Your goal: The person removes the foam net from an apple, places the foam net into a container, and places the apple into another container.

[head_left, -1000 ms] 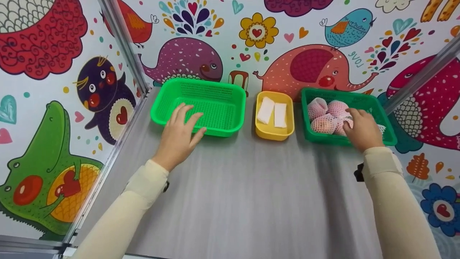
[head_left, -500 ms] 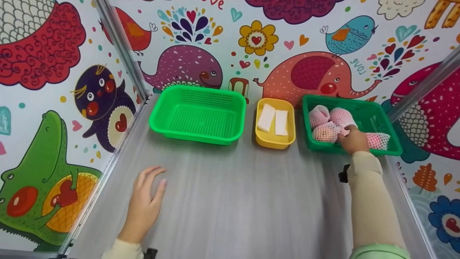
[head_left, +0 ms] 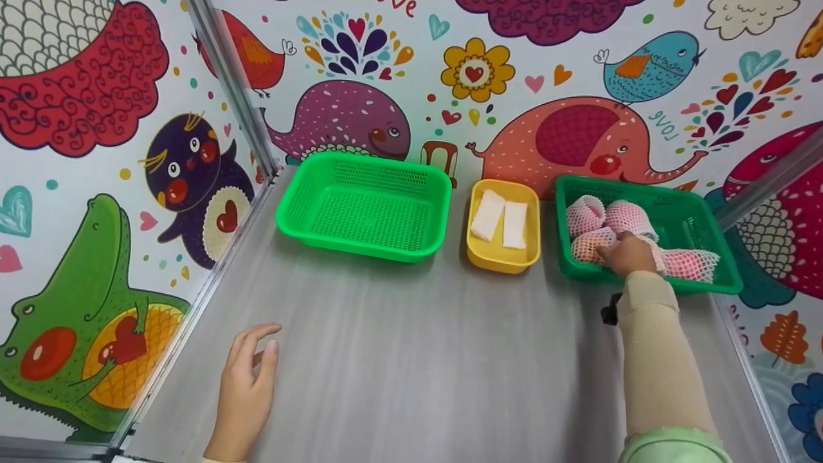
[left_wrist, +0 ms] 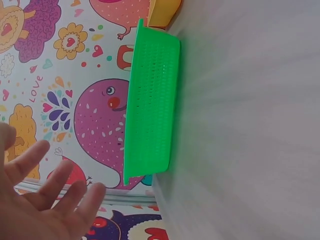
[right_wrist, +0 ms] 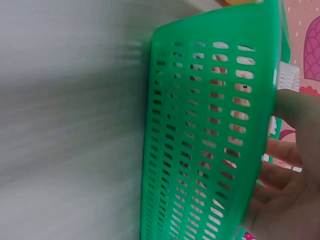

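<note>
My right hand (head_left: 629, 255) reaches over the front rim of the dark green basket (head_left: 725, 278), fingers bent down among fruits in foam nets. One net-wrapped fruit (head_left: 592, 247) lies at its fingertips, and pink netting (head_left: 657, 258) shows at its other side. Whether the fingers grip the fruit beneath them I cannot tell. In the right wrist view, the basket wall (right_wrist: 200, 125) and rim partly cover the fingers (right_wrist: 282, 150). My left hand (head_left: 244, 386) hovers at the left front, fingers loosely bent with nothing in them; the left wrist view shows its spread fingers (left_wrist: 55, 185).
A bright green basket (head_left: 292, 225) with nothing in it stands at the back left. Between the baskets is a yellow tray (head_left: 501, 262) with two white folded pieces (head_left: 514, 224). Cartoon-printed walls and a metal post (head_left: 239, 90) bound the grey table (head_left: 411, 360).
My left hand has drawn back from the bright green basket toward the front left. The right hand has lowered into the dark green basket and shifted slightly left among the fruits.
</note>
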Demonstrator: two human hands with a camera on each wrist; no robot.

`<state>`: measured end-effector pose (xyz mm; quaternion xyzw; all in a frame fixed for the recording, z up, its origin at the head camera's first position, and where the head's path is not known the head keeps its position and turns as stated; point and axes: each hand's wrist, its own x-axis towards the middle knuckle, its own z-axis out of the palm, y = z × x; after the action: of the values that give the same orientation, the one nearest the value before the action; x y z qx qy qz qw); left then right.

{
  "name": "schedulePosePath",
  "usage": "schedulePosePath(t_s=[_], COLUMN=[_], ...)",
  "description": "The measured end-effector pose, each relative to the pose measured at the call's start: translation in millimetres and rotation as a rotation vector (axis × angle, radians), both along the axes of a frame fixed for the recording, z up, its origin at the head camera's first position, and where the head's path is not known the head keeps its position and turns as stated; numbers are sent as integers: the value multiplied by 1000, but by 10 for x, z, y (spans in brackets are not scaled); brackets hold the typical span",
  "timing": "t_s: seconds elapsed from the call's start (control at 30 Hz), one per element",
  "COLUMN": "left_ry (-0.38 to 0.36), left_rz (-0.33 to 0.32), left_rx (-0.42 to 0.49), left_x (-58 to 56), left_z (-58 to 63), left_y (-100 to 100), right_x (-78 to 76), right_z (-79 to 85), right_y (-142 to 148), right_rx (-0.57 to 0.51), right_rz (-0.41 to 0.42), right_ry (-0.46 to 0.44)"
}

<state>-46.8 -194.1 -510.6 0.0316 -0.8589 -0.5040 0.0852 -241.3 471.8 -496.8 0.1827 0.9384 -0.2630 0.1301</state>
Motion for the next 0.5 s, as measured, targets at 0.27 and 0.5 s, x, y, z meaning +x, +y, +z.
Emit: schedulePosePath(t_s=[0.27,0.5], left_ry=[31,-15], left_rz=[-33,-42], left_rx=[25,43], left_x=[-51,-109], left_z=[-66,-88], left_y=[98,125], right_x=[-79,-99], right_z=[-89,-104], right_y=[-74,-44], right_rx=[-91,-67], right_rz=[-31,-34], right_ry=[56,13])
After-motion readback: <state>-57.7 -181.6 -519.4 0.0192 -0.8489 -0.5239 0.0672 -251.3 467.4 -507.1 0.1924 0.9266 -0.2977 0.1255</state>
